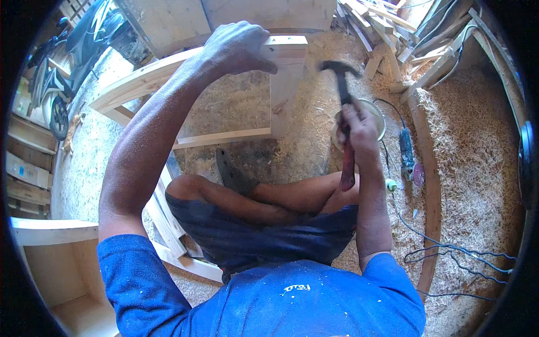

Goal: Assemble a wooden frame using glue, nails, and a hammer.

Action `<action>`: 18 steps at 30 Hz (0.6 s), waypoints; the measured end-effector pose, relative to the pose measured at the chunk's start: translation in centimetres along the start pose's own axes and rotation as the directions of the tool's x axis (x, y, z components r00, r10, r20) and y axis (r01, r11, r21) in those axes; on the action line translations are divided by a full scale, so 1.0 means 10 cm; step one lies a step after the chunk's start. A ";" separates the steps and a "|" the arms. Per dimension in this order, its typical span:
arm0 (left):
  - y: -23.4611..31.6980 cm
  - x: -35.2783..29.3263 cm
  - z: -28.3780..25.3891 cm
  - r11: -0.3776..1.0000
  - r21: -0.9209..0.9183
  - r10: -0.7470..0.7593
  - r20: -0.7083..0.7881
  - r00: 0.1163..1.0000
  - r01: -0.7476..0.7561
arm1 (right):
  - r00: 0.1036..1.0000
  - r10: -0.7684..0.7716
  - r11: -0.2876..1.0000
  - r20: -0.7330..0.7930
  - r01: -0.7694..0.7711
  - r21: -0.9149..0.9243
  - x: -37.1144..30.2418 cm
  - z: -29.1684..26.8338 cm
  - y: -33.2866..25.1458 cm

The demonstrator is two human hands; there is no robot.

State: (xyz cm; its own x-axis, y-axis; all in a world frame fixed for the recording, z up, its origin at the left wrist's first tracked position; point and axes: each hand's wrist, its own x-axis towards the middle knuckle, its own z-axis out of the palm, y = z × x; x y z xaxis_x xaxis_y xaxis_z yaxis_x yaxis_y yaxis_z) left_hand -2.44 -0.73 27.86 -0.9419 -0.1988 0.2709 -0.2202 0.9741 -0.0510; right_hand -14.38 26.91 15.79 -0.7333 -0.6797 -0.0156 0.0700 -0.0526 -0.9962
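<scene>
My left hand [238, 48] is closed over the top rail of a pale wooden frame [286, 78], close to its right corner. The thumb points toward the upright piece, and the fingertips on the far side are hidden. To the right of the frame, my right hand [361, 129] grips a claw hammer [345, 90] by its reddish handle. The hammer's black head is raised away from the wood and slightly blurred. Behind that hand, a round pale dish [377, 111] is partly covered; its contents cannot be made out.
A teal angle grinder [406, 147] with a pinkish disc lies at right among cords [426, 241]. Wood shavings [471, 185] spread beyond a long plank [429, 208]. Scrap wood [387, 33] is heaped far right. A wooden box [53, 275] stands near left, a motorbike [59, 92] far left.
</scene>
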 end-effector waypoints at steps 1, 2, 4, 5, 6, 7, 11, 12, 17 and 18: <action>0.02 0.01 -0.01 1.000 -0.002 -0.002 0.002 1.000 0.002 | 0.995 -0.045 0.997 -0.085 0.050 0.065 0.05 -0.05 0.01; 0.05 0.03 -0.01 1.000 0.001 -0.025 0.025 0.999 0.025 | 0.986 -0.048 0.962 -0.162 0.089 0.256 0.15 -0.11 0.11; 0.03 0.03 -0.03 0.998 0.017 -0.058 0.049 0.997 0.057 | 0.991 -0.055 0.998 -0.120 0.059 0.028 0.21 -0.06 0.39; 0.01 0.04 -0.03 0.998 0.004 -0.055 0.062 0.997 0.055 | 0.995 -0.062 0.977 -0.078 0.044 -0.210 0.22 -0.01 0.46; -0.07 0.02 -0.02 0.998 -0.002 -0.064 0.076 0.995 0.064 | 0.998 0.025 0.999 0.058 -0.022 -0.047 -0.07 0.36 0.24; -0.07 0.04 -0.03 0.998 -0.009 -0.060 0.076 0.995 0.061 | 0.998 0.028 0.998 0.052 -0.025 -0.051 -0.04 0.29 0.15; -0.06 0.04 -0.09 0.999 0.019 -0.052 0.027 0.998 0.051 | 0.985 0.066 0.991 0.157 -0.046 -0.127 0.40 -0.14 0.03; -0.05 0.01 -0.11 0.999 0.009 -0.031 0.019 0.999 0.031 | 0.981 0.039 0.984 0.189 -0.005 -0.179 0.55 -0.16 -0.05; 0.05 0.00 -0.13 0.996 0.084 -0.042 0.081 0.996 0.036 | 0.954 0.037 0.967 0.299 0.041 -0.252 1.63 -0.28 -0.07; 0.03 -0.03 -0.08 0.998 0.050 -0.034 0.073 0.997 0.030 | 0.918 0.119 0.966 0.378 -0.019 -0.257 1.80 -0.23 -0.03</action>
State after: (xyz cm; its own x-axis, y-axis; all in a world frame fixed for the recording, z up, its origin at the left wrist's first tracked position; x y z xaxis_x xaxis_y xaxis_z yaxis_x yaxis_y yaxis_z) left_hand -2.02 -0.32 28.58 -0.9498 -0.2389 0.2020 -0.2611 0.9610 -0.0909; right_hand -29.16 16.34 15.66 -0.4095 -0.9068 -0.1003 -0.0921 0.1505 -0.9843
